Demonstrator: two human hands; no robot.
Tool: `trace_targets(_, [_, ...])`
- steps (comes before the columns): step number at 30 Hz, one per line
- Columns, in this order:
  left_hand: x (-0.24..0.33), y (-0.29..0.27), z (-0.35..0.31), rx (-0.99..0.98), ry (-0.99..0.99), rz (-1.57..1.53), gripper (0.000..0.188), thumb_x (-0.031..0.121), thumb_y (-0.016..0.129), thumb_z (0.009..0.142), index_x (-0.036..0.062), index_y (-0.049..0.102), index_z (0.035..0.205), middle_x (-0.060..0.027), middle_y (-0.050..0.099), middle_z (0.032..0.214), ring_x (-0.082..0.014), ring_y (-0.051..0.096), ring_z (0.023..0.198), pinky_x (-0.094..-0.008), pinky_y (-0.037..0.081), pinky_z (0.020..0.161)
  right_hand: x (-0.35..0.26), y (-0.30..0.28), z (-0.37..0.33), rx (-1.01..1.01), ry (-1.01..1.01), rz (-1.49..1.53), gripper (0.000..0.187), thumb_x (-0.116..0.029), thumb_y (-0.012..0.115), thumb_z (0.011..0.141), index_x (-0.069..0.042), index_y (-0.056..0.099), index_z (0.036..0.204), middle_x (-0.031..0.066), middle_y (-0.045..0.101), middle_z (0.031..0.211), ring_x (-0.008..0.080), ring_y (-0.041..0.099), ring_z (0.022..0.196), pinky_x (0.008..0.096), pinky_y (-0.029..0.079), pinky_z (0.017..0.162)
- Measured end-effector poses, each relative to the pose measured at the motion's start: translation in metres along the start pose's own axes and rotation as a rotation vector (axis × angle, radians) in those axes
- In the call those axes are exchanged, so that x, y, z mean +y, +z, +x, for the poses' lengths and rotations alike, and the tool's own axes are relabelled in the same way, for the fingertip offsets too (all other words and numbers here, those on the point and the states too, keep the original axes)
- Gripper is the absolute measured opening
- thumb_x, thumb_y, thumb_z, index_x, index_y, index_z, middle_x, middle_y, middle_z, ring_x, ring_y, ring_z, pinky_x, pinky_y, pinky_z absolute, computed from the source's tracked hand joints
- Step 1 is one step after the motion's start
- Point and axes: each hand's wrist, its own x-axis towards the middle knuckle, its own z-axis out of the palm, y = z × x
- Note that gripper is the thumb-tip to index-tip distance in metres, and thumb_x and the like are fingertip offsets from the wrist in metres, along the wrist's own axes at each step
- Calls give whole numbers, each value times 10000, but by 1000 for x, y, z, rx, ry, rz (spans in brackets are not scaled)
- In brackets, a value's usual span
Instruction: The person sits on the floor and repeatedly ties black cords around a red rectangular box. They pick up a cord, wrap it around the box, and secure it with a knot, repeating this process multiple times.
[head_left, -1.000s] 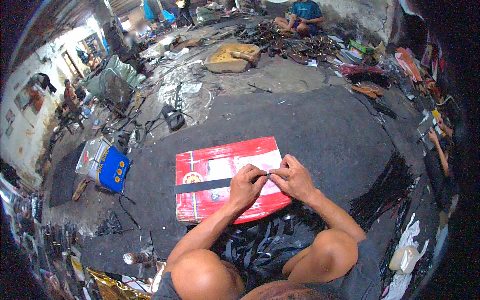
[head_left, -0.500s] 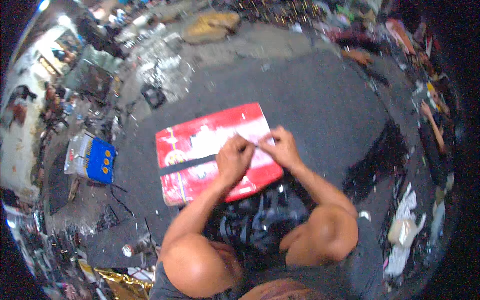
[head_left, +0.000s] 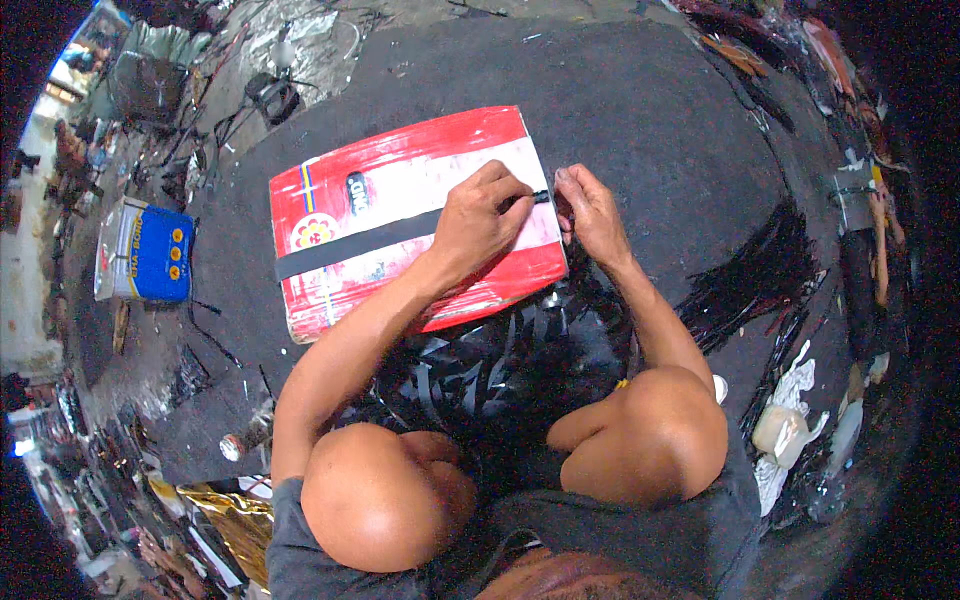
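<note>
A flat red-and-white package [head_left: 430, 145], rectangular and shiny, lies in front of me, tilted slightly up to the right. Across its middle runs a black strip [head_left: 365, 240] like a rubber strap. My left hand [head_left: 485, 215] rests on the package's right half, its fingers closed and pinching the strip near the right edge. Just past that edge is my right hand [head_left: 592, 215], with fingers curled in by the strip's end. What those fingers hold is mostly hidden.
Beneath my hands and between my knees is a heap of shiny black strips [head_left: 500, 355]. A blue-and-white tin [head_left: 160, 250] stands to the left. At the right lie a whitish block with plastic [head_left: 780, 432] and dark strips [head_left: 765, 265]. Gold foil [head_left: 235, 515] is at lower left.
My view has shifted, so the package sits higher in the picture. The hands, earlier close together on the package, are farther apart; my right hand has moved off past the right edge.
</note>
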Motion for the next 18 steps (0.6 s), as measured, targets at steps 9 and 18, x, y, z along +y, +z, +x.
trace_targets(9, [-11, 15, 2, 98, 84, -49, 60, 60, 721, 821, 3, 706, 831, -108, 614, 782, -227, 636, 661, -351, 505, 603, 15, 11, 3, -7, 15, 131, 247, -291, 575, 1003, -119, 538, 830, -48, 478, 707, 38, 436, 596, 224, 344, 495])
trace_targets(18, [-8, 19, 8, 95, 112, -50, 51, 54, 723, 809, 7, 704, 802, -109, 621, 768, -226, 635, 657, -346, 504, 605, -17, -5, 2, -132, 242, 412, 304, -374, 554, 1022, -140, 572, 828, -48, 514, 638, 27, 498, 570, 157, 359, 494])
